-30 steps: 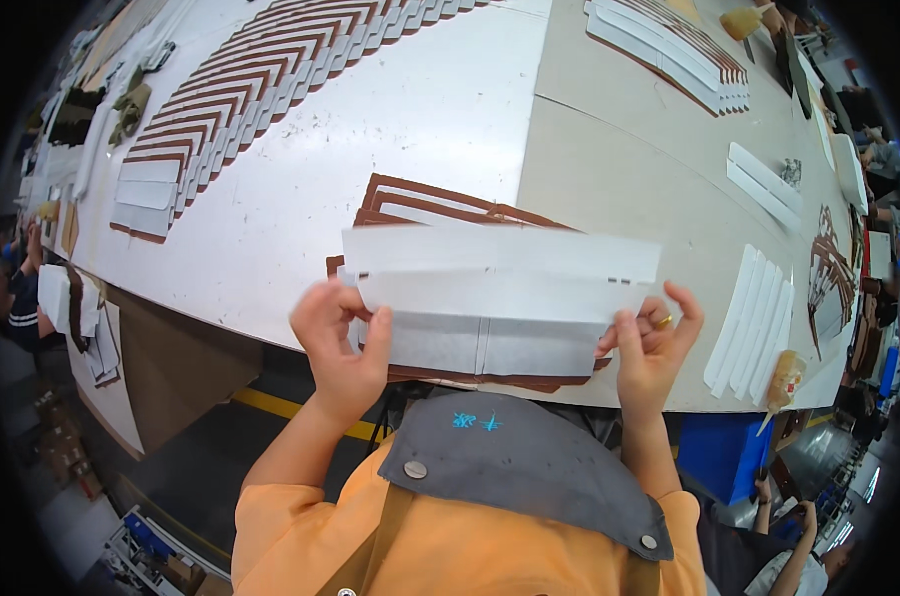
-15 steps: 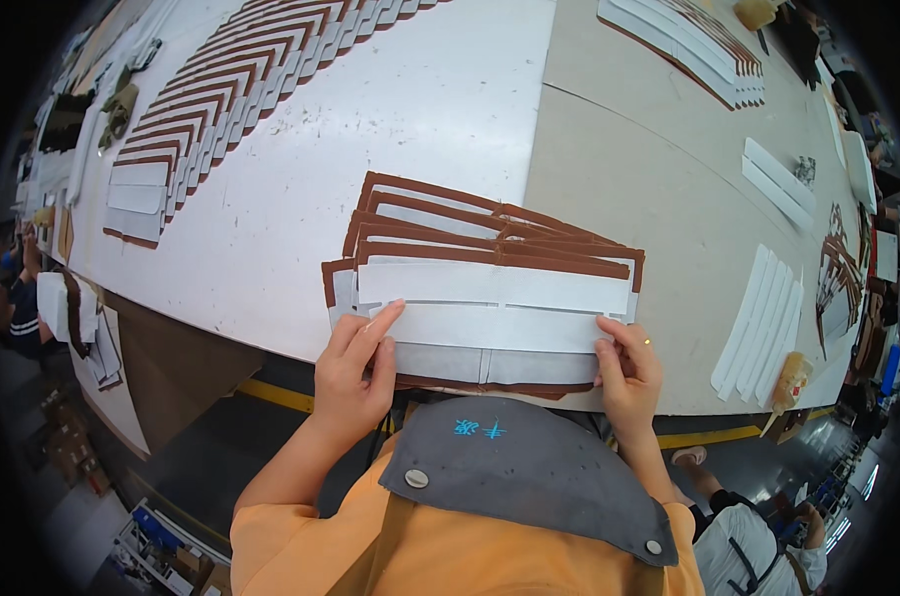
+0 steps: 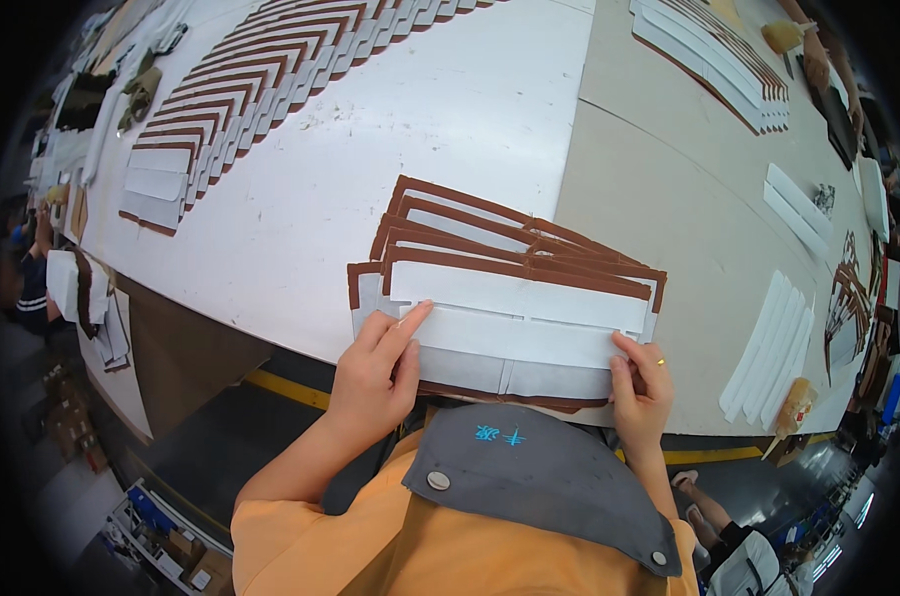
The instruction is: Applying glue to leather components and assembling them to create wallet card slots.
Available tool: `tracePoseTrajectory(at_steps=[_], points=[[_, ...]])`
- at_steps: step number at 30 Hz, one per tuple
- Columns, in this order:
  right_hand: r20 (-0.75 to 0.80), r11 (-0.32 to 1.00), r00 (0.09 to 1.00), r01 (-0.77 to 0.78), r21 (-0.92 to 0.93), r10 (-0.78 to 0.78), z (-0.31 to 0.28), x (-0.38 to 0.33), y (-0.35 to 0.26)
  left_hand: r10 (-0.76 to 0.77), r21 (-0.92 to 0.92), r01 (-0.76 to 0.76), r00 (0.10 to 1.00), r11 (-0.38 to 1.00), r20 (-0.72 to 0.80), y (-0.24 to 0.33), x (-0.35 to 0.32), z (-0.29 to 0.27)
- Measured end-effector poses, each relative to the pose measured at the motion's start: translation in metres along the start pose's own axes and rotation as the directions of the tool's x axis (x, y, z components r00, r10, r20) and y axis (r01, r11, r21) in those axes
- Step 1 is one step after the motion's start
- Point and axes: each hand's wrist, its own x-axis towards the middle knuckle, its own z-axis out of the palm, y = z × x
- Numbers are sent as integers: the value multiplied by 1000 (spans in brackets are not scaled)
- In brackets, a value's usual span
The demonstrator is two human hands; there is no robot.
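A fanned stack of flat grey panels with brown borders [image 3: 470, 207] lies at the table's near edge. On its top panel sit two long white strips, an upper strip [image 3: 509, 293] and a lower strip [image 3: 514, 336], with a narrow gap between them. My left hand [image 3: 375, 372] rests at the strips' left end, index finger stretched along the gap and thumb apart from it. At the right end my right hand [image 3: 642, 389], a ring on one finger, pinches the lower strip's end between thumb and index finger.
Many overlapping brown-edged panels [image 3: 241, 104] run along the far left. At the right lie a smaller overlapped row [image 3: 713, 60], loose white strips [image 3: 772, 343] and a glue bottle [image 3: 793, 405]. Another person's hand [image 3: 815, 65] is at the far right.
The whole view has shifted, so the table and stack sit farther right and slightly lower. Both my hands keep their places on the strips. Another person's arm now shows at the far right.
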Motion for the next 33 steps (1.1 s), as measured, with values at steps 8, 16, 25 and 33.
tracePoseTrajectory(at_steps=[8,16,25,33], points=[[-15,999,1000,26,-29,-27,-1,0,0,11,59,-12,1000,998,14,3,3,-1],[3,992,998,59,-114,-59,-1,4,-7,-10,242,-12,996,970,88,4,4,-7],[58,988,993,109,-108,-103,-2,8,-9,16,146,-28,997,989,78,2,6,-10],[83,851,980,199,-486,-182,-7,13,-21,12,53,-18,993,998,114,-1,5,-15]])
